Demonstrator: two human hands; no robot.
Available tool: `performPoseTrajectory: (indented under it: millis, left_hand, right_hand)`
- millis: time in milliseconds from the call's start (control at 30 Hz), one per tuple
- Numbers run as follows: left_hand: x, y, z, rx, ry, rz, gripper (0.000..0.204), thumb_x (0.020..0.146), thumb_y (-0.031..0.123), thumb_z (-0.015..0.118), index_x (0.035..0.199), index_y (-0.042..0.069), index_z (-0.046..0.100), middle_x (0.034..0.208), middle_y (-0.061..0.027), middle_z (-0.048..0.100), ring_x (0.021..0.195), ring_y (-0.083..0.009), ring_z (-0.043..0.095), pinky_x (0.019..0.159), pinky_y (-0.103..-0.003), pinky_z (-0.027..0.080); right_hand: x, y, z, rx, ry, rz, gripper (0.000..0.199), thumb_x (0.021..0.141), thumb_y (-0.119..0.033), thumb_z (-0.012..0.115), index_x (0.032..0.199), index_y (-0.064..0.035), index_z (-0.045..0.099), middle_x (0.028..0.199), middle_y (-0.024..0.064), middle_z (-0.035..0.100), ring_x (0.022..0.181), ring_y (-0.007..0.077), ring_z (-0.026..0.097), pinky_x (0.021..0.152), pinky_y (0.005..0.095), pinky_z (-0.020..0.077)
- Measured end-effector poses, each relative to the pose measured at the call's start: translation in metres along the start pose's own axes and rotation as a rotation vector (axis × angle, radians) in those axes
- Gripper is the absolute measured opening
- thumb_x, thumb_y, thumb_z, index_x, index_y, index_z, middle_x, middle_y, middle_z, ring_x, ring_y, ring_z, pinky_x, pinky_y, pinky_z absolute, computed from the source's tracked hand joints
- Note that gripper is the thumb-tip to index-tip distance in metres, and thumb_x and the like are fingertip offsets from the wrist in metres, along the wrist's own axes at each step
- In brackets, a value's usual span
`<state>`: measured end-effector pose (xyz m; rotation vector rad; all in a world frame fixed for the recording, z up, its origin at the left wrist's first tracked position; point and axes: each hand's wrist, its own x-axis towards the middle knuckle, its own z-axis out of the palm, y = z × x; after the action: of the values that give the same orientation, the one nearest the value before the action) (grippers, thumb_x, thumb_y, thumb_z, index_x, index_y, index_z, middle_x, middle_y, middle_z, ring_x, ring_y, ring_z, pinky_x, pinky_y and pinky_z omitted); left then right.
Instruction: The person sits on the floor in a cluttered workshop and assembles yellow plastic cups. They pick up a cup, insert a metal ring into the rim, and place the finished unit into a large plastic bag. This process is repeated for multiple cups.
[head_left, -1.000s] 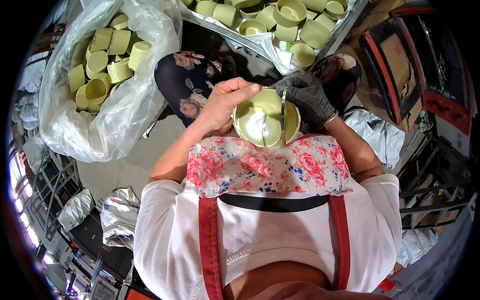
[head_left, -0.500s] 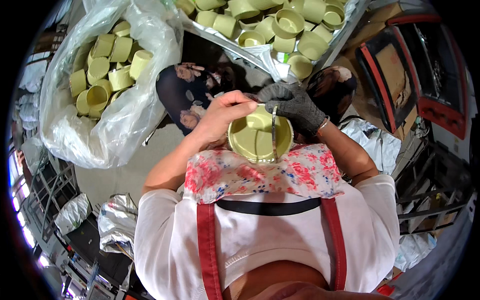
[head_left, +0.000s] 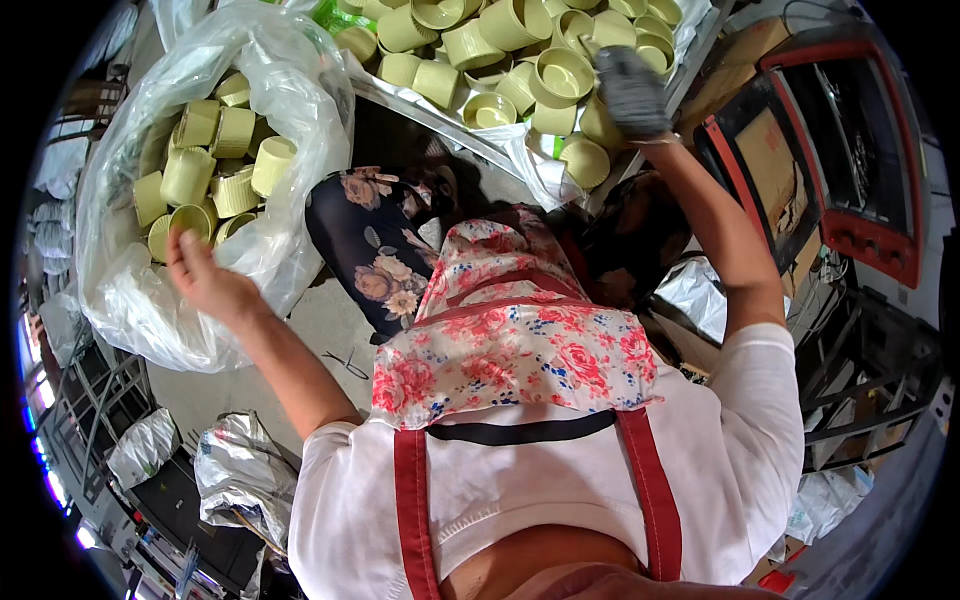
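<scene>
My bare left hand (head_left: 212,282) is over the near edge of a clear plastic bag (head_left: 110,300). Its fingers are stretched out and slightly apart, close to a pale green pot (head_left: 190,222) inside; it holds nothing I can see. Several more round, ribbed pots lie jumbled in the bag. My right hand (head_left: 632,95), in a dark grey glove, reaches into a heap of similar pots on a tray at the top right. Its fingers are blurred and partly hidden among them, beside a pot (head_left: 562,78). My lap holds only the folded floral apron (head_left: 500,350).
The tray's metal edge (head_left: 440,125) runs in front of my knees. A red and black frame with cardboard (head_left: 770,160) stands at the right, above a dark metal rack (head_left: 860,380). Small scissors (head_left: 347,366) lie on the floor near the bag. Silvery sacks (head_left: 240,465) sit lower left.
My hands have parted from the pot they held over my lap. The left went to the bag, where a pot now lies near its fingers; the right went up to the heap on the tray.
</scene>
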<state>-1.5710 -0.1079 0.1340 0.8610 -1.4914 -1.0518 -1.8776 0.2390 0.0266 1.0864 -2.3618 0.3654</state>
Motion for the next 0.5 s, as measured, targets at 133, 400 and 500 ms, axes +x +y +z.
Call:
performPoseTrajectory:
  millis: [133,400,500]
  left_hand:
    - [-0.050,-0.012,0.040,-0.010,-0.312,-0.174,0.021,0.083,0.006,0.056,0.103,-0.002,0.060,0.103,-0.0085,0.060,0.095,-0.0133,0.054,0.086,-0.025,0.041]
    - [-0.106,-0.010,0.098,0.030,-0.897,-0.256,0.021,0.080,0.008,0.060,0.101,0.002,0.061,0.087,-0.0023,0.062,0.077,-0.0069,0.054,0.069,-0.021,0.044]
    - [-0.108,-0.014,0.109,0.080,-1.075,0.141,0.028,0.075,0.011,0.063,0.102,0.004,0.060,0.095,-0.0081,0.061,0.089,-0.0196,0.057,0.079,-0.028,0.044]
  right_hand:
    - [-0.016,-0.007,0.093,0.163,-0.732,0.162,0.020,0.083,-0.019,0.044,0.093,-0.0067,0.057,0.085,0.0184,0.063,0.079,0.0351,0.061,0.070,0.0451,0.0464]
    - [-0.021,0.005,0.116,0.191,-0.812,0.114,0.021,0.081,-0.023,0.049,0.091,-0.0067,0.058,0.086,0.0176,0.062,0.079,0.0369,0.059,0.071,0.0450,0.0455]
    - [0.001,-0.022,0.047,0.561,-0.769,-0.079,0.023,0.078,-0.025,0.053,0.086,-0.0041,0.060,0.083,0.0166,0.061,0.078,0.0336,0.059,0.071,0.0405,0.0458]
